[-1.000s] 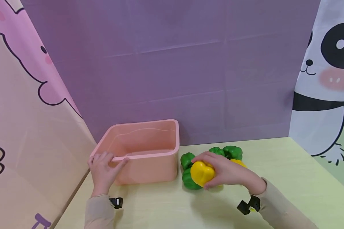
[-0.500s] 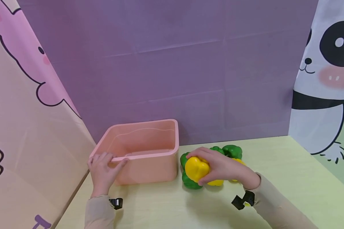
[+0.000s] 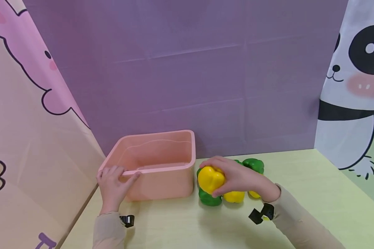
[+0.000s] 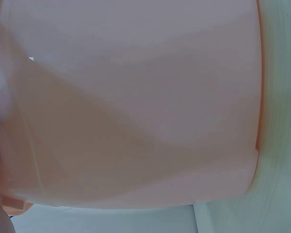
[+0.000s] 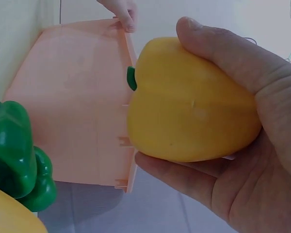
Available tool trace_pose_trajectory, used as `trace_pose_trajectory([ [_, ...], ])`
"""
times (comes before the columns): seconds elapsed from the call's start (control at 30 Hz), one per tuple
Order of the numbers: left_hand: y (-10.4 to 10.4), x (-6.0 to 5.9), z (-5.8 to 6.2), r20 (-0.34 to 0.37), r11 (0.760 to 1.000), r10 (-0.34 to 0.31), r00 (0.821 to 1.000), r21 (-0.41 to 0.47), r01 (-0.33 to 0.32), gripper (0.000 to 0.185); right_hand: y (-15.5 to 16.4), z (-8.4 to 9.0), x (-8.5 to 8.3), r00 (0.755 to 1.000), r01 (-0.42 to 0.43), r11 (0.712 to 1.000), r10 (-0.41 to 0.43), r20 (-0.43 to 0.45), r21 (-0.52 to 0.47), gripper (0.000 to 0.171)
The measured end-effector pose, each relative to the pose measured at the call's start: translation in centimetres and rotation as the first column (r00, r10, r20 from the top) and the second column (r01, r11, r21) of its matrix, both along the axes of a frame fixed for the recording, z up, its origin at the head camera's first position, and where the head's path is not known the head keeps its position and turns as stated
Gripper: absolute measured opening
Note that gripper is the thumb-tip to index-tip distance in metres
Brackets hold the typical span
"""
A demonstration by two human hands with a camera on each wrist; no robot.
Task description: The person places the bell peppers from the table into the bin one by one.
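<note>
A yellow bell pepper is held in my right hand, thumb on one side and fingers on the other. In the right wrist view the yellow pepper shows a short green stem, and it is raised above the other peppers. My left hand grips the front rim of a pink plastic bin near its left corner, thumb outside and fingers over the edge. The bin's side wall fills most of the left wrist view. The visible part of the bin's inside holds nothing.
Below and behind my right hand lie green bell peppers and yellow ones on the pale wooden table, just right of the bin. Another green pepper lies farther back. A purple cloth hangs behind the table.
My right hand has lifted the yellow pepper slightly and carried it left, toward the bin. More of the yellow peppers beneath it shows now. My left hand has stayed on the rim.
</note>
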State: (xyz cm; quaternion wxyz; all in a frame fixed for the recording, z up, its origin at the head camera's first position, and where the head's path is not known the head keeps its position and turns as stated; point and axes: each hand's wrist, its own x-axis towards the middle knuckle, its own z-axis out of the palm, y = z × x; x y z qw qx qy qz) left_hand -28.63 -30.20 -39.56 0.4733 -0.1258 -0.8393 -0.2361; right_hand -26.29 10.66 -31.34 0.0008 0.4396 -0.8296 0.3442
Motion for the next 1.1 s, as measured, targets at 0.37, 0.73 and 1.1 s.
trace_pose_trajectory([
  [0.37, 0.1, 0.0, 0.0, 0.014, 1.0, 0.007, 1.0, 0.006, -0.007, 0.038, -1.1, 1.8, -0.4, 0.999, -0.021, 1.0, 0.021, -0.047, -0.011, 0.073],
  [0.73, 0.1, 0.1, 0.2, 0.007, 1.0, 0.002, 1.0, 0.01, -0.002, 0.039, -2.7, 3.0, -1.5, 0.995, -0.055, 0.998, 0.053, -0.079, -0.022, 0.071],
  [1.1, 0.1, 0.1, 0.0, 0.001, 1.0, -0.001, 1.0, 0.008, 0.001, 0.04, -4.3, 3.9, -3.1, 0.994, -0.058, 0.998, 0.057, -0.097, -0.008, 0.071],
])
